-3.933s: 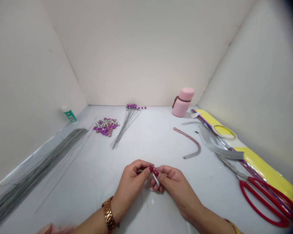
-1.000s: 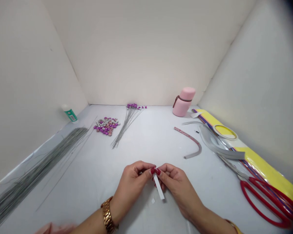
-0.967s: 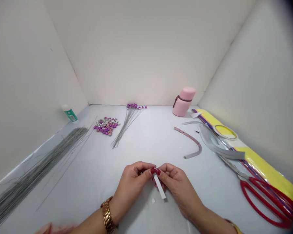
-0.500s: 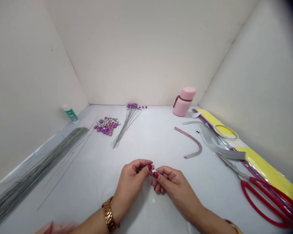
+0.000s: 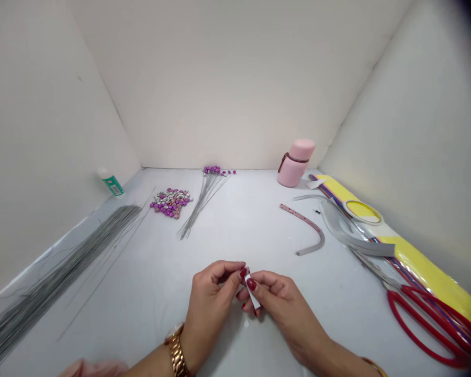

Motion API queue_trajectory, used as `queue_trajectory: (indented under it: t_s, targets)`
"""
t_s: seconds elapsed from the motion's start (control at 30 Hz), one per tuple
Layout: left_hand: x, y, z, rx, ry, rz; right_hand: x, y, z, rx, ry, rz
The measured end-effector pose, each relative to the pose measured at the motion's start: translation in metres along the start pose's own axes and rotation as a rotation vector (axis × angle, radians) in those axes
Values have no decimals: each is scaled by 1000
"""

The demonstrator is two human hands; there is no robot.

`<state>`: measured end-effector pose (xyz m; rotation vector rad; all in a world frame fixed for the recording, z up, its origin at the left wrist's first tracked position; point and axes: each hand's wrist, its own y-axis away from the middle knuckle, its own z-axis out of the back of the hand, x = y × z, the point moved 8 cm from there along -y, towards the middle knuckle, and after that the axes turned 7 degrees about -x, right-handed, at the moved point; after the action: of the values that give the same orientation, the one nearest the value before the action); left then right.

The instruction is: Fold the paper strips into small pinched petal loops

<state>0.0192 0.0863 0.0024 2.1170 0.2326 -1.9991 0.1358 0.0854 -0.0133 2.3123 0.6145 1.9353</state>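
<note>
My left hand (image 5: 212, 303) and my right hand (image 5: 277, 303) meet low in the middle of the white table (image 5: 235, 230). Both pinch a small white strip (image 5: 252, 294) between thumb and forefinger; the strip slants down to the right from the fingertips. My left wrist wears a gold watch (image 5: 177, 353). A tiny white scrap (image 5: 245, 324) lies on the table just below the hands.
A bundle of thin wires (image 5: 55, 277) lies at the left, a heap of purple and silver beads (image 5: 170, 202) and beaded wires (image 5: 206, 201) behind. A green-labelled tube (image 5: 110, 183), pink bottle (image 5: 296, 163), curved grey strips (image 5: 310, 235), tape ring (image 5: 361, 211), red scissors (image 5: 424, 314) and yellow sheet (image 5: 427, 272) stand right.
The white strip hung long below my fingers a second ago, was nearly hidden half a second ago, and now shows again, shorter, between both pinches. The hands stayed in place.
</note>
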Motion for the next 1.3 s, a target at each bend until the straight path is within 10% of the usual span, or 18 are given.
queue_trajectory:
  t_s: [0.23,0.63,1.3]
  targets:
    - [12,-5,-3,44,-52,119,0,-1,4,-14,83,36]
    - [-28,11,-16,247,-405,-504,4,-2,5,-45,48,71]
    - [13,3,-22,237,149,209,10,0,3,-21,181,147]
